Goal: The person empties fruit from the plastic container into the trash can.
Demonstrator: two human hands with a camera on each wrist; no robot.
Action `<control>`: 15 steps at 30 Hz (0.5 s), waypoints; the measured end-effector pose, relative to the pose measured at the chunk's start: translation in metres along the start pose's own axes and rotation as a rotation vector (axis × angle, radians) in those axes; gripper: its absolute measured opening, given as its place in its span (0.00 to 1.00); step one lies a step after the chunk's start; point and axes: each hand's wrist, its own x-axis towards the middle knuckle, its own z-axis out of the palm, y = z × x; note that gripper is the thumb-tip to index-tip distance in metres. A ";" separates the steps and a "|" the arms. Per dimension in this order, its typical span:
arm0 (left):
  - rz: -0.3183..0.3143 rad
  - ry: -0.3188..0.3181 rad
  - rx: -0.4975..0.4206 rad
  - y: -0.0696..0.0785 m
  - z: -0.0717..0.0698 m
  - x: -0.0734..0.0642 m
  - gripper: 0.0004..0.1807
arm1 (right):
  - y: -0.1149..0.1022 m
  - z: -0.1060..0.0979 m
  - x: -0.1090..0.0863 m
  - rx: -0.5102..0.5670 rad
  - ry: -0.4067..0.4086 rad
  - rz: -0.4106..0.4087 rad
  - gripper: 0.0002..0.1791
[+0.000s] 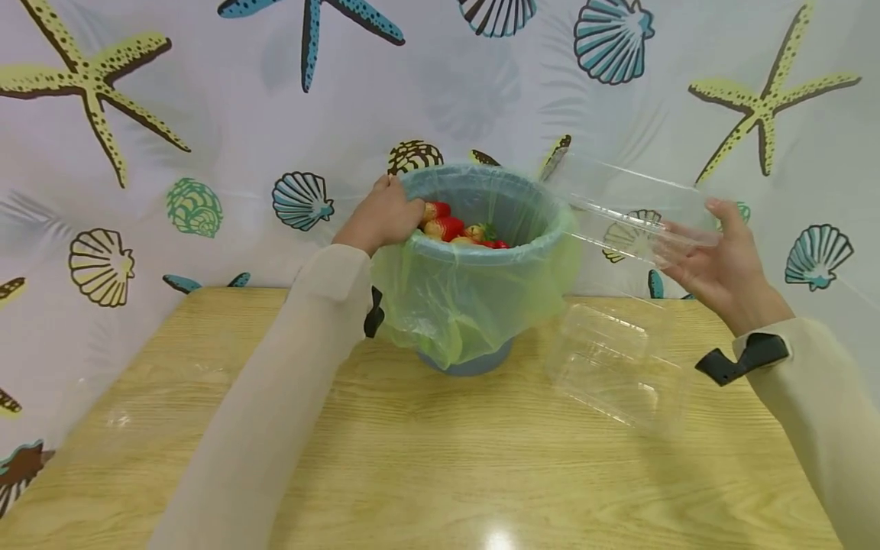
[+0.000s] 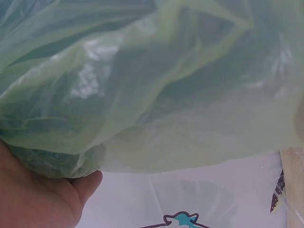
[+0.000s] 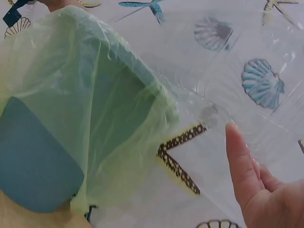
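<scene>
A blue bin [image 1: 467, 360] with a pale yellow-green plastic bag [image 1: 474, 298] folded over its rim stands on the table. Red strawberries [image 1: 443, 227] lie inside it, some with yellowish parts. My left hand [image 1: 385, 216] grips the bin's left rim through the bag; its fingertips are hidden. My right hand [image 1: 715, 256] holds a clear plastic container [image 1: 632, 202] by its right end, beside the bin's right rim. In the right wrist view the see-through container reaches from the fingers toward the bagged rim.
A second clear plastic container [image 1: 612, 367] sits on the wooden table [image 1: 440, 466], right of the bin. Behind the table hangs a white cloth [image 1: 234, 130] printed with shells and starfish.
</scene>
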 end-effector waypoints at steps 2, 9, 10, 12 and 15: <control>-0.004 0.002 -0.007 0.001 -0.001 0.000 0.36 | 0.000 -0.011 -0.004 0.043 -0.029 0.003 0.46; -0.013 -0.006 0.005 0.003 -0.002 0.001 0.36 | 0.019 -0.045 -0.018 0.072 -0.096 -0.015 0.46; -0.014 -0.006 0.008 0.003 -0.002 0.001 0.36 | 0.023 -0.049 -0.019 0.059 -0.100 -0.010 0.46; -0.014 -0.004 0.009 0.002 -0.001 0.001 0.36 | 0.032 -0.054 -0.021 0.053 -0.108 0.000 0.46; -0.012 0.002 0.001 0.001 0.000 0.001 0.36 | 0.044 -0.061 -0.022 0.036 -0.119 0.012 0.48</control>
